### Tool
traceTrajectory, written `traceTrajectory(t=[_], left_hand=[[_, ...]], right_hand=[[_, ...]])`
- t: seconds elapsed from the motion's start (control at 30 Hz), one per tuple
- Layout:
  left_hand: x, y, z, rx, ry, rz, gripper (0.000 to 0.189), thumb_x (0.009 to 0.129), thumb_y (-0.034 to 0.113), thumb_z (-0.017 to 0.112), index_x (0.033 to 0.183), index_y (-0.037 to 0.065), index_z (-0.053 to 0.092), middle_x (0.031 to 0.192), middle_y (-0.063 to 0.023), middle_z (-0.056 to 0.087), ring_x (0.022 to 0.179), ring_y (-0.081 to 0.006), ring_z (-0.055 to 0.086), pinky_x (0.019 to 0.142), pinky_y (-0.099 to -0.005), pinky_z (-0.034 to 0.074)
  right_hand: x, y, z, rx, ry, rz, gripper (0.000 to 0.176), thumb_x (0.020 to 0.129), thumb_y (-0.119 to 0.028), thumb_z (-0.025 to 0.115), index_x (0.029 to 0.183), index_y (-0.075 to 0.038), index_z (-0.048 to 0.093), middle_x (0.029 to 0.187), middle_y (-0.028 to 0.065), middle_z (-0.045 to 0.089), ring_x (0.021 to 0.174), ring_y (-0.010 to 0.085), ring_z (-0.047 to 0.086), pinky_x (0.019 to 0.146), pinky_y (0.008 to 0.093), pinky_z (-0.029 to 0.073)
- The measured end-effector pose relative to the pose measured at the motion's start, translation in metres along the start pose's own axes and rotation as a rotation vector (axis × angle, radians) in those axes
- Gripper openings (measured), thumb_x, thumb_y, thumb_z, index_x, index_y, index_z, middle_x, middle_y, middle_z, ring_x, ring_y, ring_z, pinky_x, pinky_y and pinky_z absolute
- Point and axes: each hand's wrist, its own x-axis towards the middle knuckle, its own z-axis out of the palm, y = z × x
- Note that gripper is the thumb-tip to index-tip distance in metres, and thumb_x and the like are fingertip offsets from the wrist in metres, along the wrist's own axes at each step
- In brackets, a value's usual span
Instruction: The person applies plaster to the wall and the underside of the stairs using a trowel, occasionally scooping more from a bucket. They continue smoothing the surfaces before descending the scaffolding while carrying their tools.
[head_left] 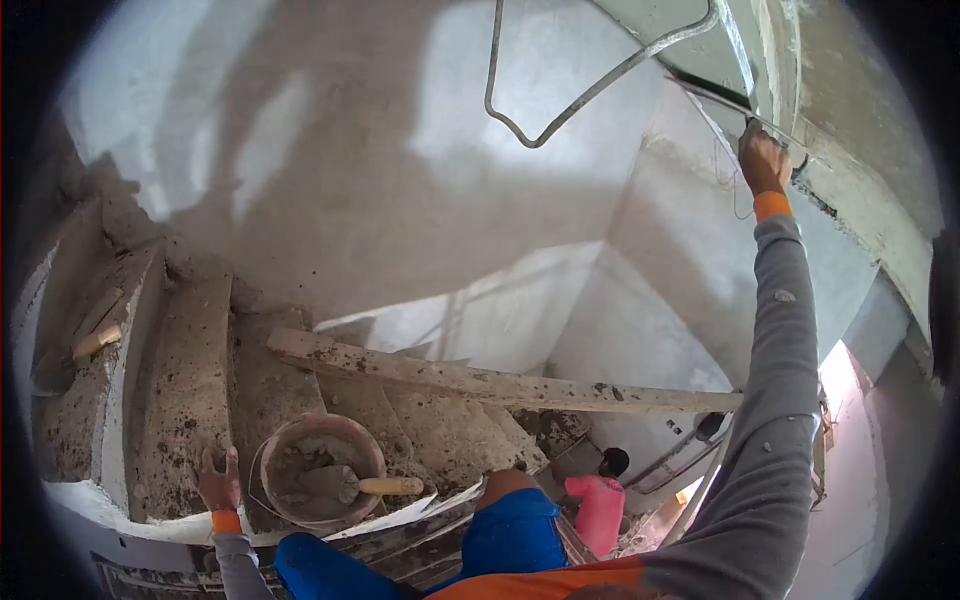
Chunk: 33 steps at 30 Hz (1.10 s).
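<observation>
The left hand [218,482] is pressed flat, fingers spread, on the step [185,400] just left of the bucket [300,425], in which a trowel [360,487] is laid. Far above and right of the bucket, the right hand [765,160] is clenched, apparently on a thin rod [715,105]. Weight is probably best kept on the braced palm while the rod is steadied.

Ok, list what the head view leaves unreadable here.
Head view:
- Right hand: the hand itself hides what it grips, if anything.
- Trowel: blade lost in the pan's mortar.
- Bent rod: top edge cuts it off.
- Person in pink: too small to show the hands.
</observation>
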Motion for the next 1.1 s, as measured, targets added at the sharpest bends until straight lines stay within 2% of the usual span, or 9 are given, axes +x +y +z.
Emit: traceTrajectory(t=[0.27,0.5,0.57,0.63,0.67,0.8,0.87,0.9,1.1], left_hand=[[0.007,-0.026,0.023,0.011,-0.048,-0.069,0.072,0.085,0.058,0.052,0.126,-0.001,0.05,0.136,-0.0204,0.044,0.132,-0.0298,0.035,0.112,-0.0431,0.019],[0.0,-0.004,0.006,0.028,-0.031,-0.02,0.074,0.085,0.059,0.05,0.126,-0.002,0.05,0.138,-0.0185,0.043,0.133,-0.0291,0.034,0.113,-0.0425,0.014],[-0.001,-0.001,0.005,0.028,-0.049,-0.038,0.075,0.085,0.06,0.049,0.127,-0.002,0.049,0.139,-0.0184,0.042,0.133,-0.0284,0.033,0.113,-0.0428,0.013],[-0.001,0.001,0.002,0.009,-0.053,-0.037,0.075,0.085,0.06,0.049,0.128,-0.002,0.048,0.14,-0.0189,0.041,0.133,-0.028,0.033,0.113,-0.0433,0.013],[-0.002,0.003,0.0,0.017,-0.053,-0.031,0.076,0.085,0.06,0.049,0.128,-0.002,0.048,0.14,-0.0191,0.04,0.133,-0.0282,0.033,0.113,-0.0435,0.013],[-0.001,-0.004,0.006,0.051,-0.008,-0.001,0.076,0.083,0.059,0.053,0.129,-0.002,0.047,0.137,-0.0208,0.043,0.128,-0.0323,0.039,0.109,-0.0447,0.022],[-0.004,0.001,0.003,-0.01,0.039,0.0,0.072,0.081,0.055,0.057,0.128,0.001,0.049,0.132,-0.0211,0.048,0.122,-0.0363,0.045,0.101,-0.0448,0.036],[-0.005,0.004,0.0,-0.011,0.002,-0.009,0.076,0.081,0.062,0.052,0.128,0.002,0.05,0.138,-0.0176,0.043,0.13,-0.0302,0.038,0.111,-0.0451,0.017],[0.007,-0.02,0.027,0.08,0.005,-0.026,0.073,0.08,0.061,0.054,0.127,0.004,0.052,0.139,-0.0127,0.044,0.131,-0.0266,0.037,0.112,-0.0429,0.017]], right_hand=[[-0.004,-0.03,-0.119,-0.004,0.416,0.03,0.034,0.088,-0.045,0.053,0.092,-0.011,0.051,0.059,0.0154,0.062,0.051,0.0359,0.062,0.045,0.0473,0.049],[-0.052,-0.016,-0.113,0.132,0.381,0.034,0.028,0.086,-0.039,0.062,0.09,-0.011,0.061,0.062,0.0115,0.062,0.05,0.0317,0.06,0.045,0.0402,0.046],[-0.065,-0.027,-0.091,0.421,0.18,0.119,0.032,0.087,-0.04,0.06,0.093,-0.008,0.06,0.067,0.0134,0.062,0.058,0.0335,0.06,0.056,0.0408,0.048],[-0.065,-0.06,-0.069,0.959,0.302,0.139,0.035,0.09,-0.035,0.06,0.099,-0.001,0.063,0.083,0.0117,0.066,0.072,0.0188,0.06,0.067,0.032,0.047],[-0.063,-0.075,-0.076,1.194,-0.045,0.391,0.035,0.091,-0.032,0.059,0.106,0.0,0.062,0.089,0.0069,0.065,0.08,0.0125,0.057,0.073,0.0284,0.046],[-0.024,-0.141,-0.076,1.656,0.208,0.385,0.034,0.094,-0.033,0.056,0.099,0.0,0.062,0.086,0.0032,0.062,0.076,0.008,0.053,0.071,0.0237,0.044],[-0.003,-0.159,-0.083,1.939,0.052,0.37,0.031,0.096,-0.033,0.051,0.09,-0.003,0.06,0.083,0.0034,0.061,0.073,0.0091,0.053,0.068,0.0246,0.043],[0.006,-0.171,-0.089,2.092,0.081,0.31,0.03,0.097,-0.031,0.049,0.087,-0.005,0.059,0.083,0.0042,0.061,0.073,0.0104,0.054,0.068,0.0254,0.044],[0.06,-0.224,-0.115,2.594,0.222,0.153,0.021,0.097,-0.022,0.046,0.092,-0.003,0.054,0.084,0.008,0.057,0.085,0.0197,0.054,0.085,0.0322,0.04]])
